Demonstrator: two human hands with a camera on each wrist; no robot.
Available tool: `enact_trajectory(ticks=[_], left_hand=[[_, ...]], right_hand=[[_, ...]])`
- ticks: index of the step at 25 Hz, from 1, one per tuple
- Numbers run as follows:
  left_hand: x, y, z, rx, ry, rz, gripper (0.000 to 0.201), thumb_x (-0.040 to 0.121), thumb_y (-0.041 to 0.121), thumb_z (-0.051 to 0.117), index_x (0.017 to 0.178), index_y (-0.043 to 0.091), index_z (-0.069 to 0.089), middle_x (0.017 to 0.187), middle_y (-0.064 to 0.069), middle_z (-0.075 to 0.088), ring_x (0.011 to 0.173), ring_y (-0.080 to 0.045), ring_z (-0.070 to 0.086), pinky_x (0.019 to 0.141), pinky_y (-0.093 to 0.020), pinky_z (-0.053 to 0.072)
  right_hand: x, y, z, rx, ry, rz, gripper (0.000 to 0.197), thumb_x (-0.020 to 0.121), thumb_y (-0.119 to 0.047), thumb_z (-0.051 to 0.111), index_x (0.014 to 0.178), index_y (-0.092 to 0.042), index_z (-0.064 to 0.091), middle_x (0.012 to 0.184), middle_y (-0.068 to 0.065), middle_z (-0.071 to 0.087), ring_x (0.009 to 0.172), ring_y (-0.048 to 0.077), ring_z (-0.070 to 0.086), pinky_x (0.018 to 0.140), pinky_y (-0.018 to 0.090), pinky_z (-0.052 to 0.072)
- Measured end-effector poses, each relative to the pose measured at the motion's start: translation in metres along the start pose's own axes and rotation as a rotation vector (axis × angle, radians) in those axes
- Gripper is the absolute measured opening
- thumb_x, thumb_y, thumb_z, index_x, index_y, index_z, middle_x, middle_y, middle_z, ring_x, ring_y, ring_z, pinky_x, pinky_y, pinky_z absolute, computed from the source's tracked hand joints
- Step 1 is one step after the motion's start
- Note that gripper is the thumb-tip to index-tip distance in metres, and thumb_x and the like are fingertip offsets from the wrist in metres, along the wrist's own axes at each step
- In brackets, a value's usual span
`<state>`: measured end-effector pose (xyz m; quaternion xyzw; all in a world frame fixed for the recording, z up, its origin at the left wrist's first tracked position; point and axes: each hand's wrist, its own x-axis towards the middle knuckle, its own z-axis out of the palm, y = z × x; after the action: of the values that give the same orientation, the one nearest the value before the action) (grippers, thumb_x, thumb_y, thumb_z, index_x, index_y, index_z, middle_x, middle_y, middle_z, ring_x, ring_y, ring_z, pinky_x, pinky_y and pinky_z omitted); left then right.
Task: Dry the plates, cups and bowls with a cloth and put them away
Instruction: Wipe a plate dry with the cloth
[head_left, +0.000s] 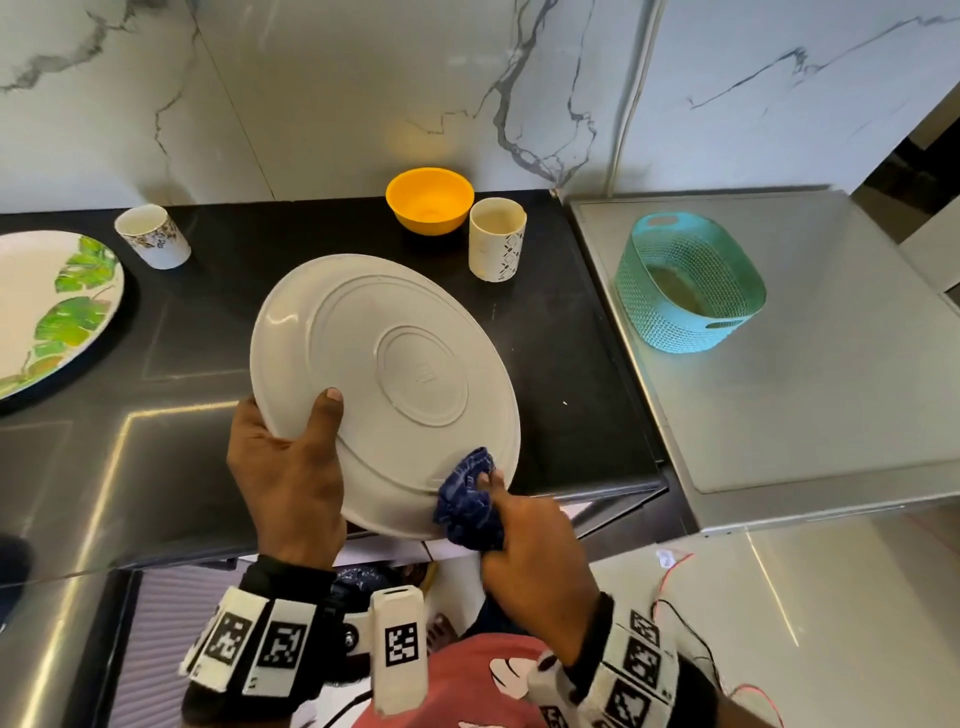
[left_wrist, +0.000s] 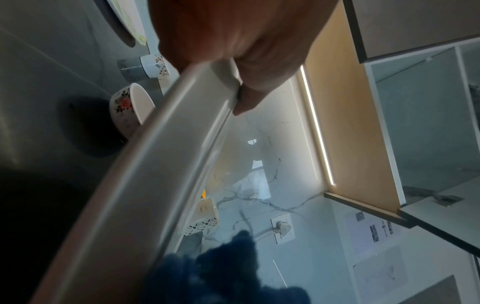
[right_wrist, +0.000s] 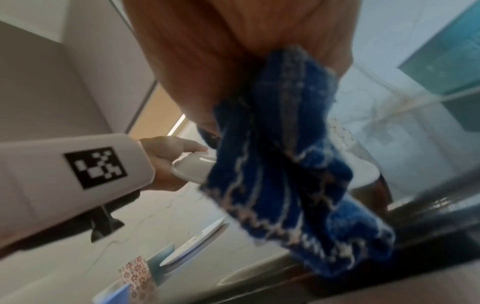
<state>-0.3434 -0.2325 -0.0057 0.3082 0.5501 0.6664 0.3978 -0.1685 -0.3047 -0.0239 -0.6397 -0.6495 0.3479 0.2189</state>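
A large white plate (head_left: 384, 384) is held tilted above the black counter, its underside facing me. My left hand (head_left: 291, 457) grips its near-left rim, thumb on the underside; in the left wrist view the same left hand (left_wrist: 233, 51) clamps the plate's rim (left_wrist: 166, 156). My right hand (head_left: 535, 545) grips a bunched dark blue cloth (head_left: 470, 499) and presses it against the plate's lower right edge. The right wrist view shows the blue cloth (right_wrist: 285, 160) hanging from the right hand (right_wrist: 233, 51).
On the counter (head_left: 561, 374) stand an orange bowl (head_left: 430, 200), a cream patterned cup (head_left: 496, 239), a flowered cup (head_left: 151, 235) and a leaf-print plate (head_left: 52, 306) at the left. A teal basket (head_left: 685, 283) sits on the steel surface (head_left: 831, 389) to the right. A floral bowl (left_wrist: 130, 109) shows at the left.
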Motion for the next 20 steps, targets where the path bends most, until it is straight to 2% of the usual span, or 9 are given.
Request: enact_trajectory(ticks=[1,3,6,8,9,11,13,16,20], left_hand=[[0.001,-0.001,-0.002,-0.012,0.002,-0.013,0.044,0.083,0.005,0.072,0.123,0.001,0.054,0.110,-0.009,0.068,0.091,-0.017,0.069,0.070,-0.023,0.057],[-0.001,-0.001,-0.005,-0.025,-0.007,-0.028,0.046,0.083,0.004,0.072,0.124,0.000,0.053,0.111,-0.010,0.068,0.093,-0.019,0.069,0.072,-0.027,0.058],[-0.007,-0.003,-0.005,-0.014,-0.051,-0.019,0.044,0.083,0.005,0.072,0.124,-0.001,0.054,0.109,-0.008,0.069,0.090,-0.015,0.070,0.071,-0.025,0.058],[-0.009,-0.005,-0.005,0.010,-0.021,-0.016,0.042,0.083,0.006,0.073,0.121,0.002,0.056,0.107,-0.006,0.069,0.088,-0.012,0.070,0.070,-0.023,0.058],[-0.009,-0.006,-0.007,0.021,0.000,-0.019,0.040,0.083,0.007,0.073,0.119,0.005,0.056,0.106,-0.004,0.069,0.087,-0.011,0.069,0.070,-0.024,0.058],[-0.007,-0.008,-0.011,0.033,0.040,-0.029,0.039,0.083,0.010,0.074,0.118,0.008,0.056,0.104,-0.002,0.068,0.086,-0.012,0.069,0.070,-0.025,0.059],[-0.008,-0.008,-0.016,0.060,0.065,-0.035,0.038,0.083,0.011,0.074,0.117,0.010,0.056,0.102,-0.001,0.068,0.084,-0.012,0.068,0.067,-0.025,0.059],[-0.012,-0.009,-0.018,0.076,0.041,-0.035,0.034,0.083,0.010,0.073,0.112,0.019,0.057,0.099,0.004,0.068,0.083,-0.009,0.069,0.065,-0.021,0.057],[-0.021,-0.001,-0.014,0.124,0.014,-0.028,0.034,0.080,0.011,0.073,0.109,0.023,0.058,0.100,0.001,0.070,0.086,-0.011,0.069,0.065,-0.018,0.055]], right_hand=[[0.005,0.004,-0.002,-0.045,-0.005,0.001,0.035,0.074,-0.012,0.052,0.105,-0.014,0.067,0.092,0.005,0.072,0.078,0.023,0.064,0.066,0.016,0.042],[0.044,0.022,-0.013,-0.175,0.007,0.127,0.032,0.076,-0.012,0.054,0.106,-0.013,0.066,0.097,0.013,0.070,0.090,0.034,0.064,0.074,0.030,0.047],[0.110,0.045,-0.039,-0.172,0.065,0.314,0.019,0.079,-0.010,0.055,0.093,-0.004,0.065,0.099,0.022,0.066,0.097,0.042,0.061,0.075,0.037,0.046],[0.119,0.043,-0.042,-0.220,0.043,0.246,0.020,0.079,-0.008,0.054,0.095,-0.007,0.066,0.099,0.019,0.067,0.095,0.040,0.061,0.075,0.034,0.044],[0.110,0.041,-0.036,-0.250,0.024,0.168,0.027,0.080,-0.008,0.055,0.105,-0.011,0.066,0.102,0.016,0.068,0.096,0.037,0.062,0.077,0.032,0.045],[0.073,0.032,-0.025,-0.234,-0.021,0.015,0.047,0.082,-0.009,0.058,0.128,-0.018,0.060,0.114,0.010,0.068,0.100,0.030,0.065,0.088,0.032,0.049],[0.040,0.033,-0.017,-0.086,-0.057,-0.046,0.057,0.081,-0.004,0.059,0.135,-0.020,0.055,0.125,0.005,0.065,0.107,0.025,0.065,0.098,0.036,0.050],[0.072,0.046,-0.025,-0.178,0.010,-0.027,0.049,0.078,-0.002,0.057,0.125,-0.015,0.064,0.115,0.010,0.069,0.100,0.031,0.066,0.089,0.039,0.053],[0.162,0.029,-0.054,-0.222,-0.023,0.249,0.018,0.084,-0.010,0.055,0.097,-0.004,0.067,0.106,0.024,0.066,0.100,0.043,0.060,0.081,0.038,0.047]])
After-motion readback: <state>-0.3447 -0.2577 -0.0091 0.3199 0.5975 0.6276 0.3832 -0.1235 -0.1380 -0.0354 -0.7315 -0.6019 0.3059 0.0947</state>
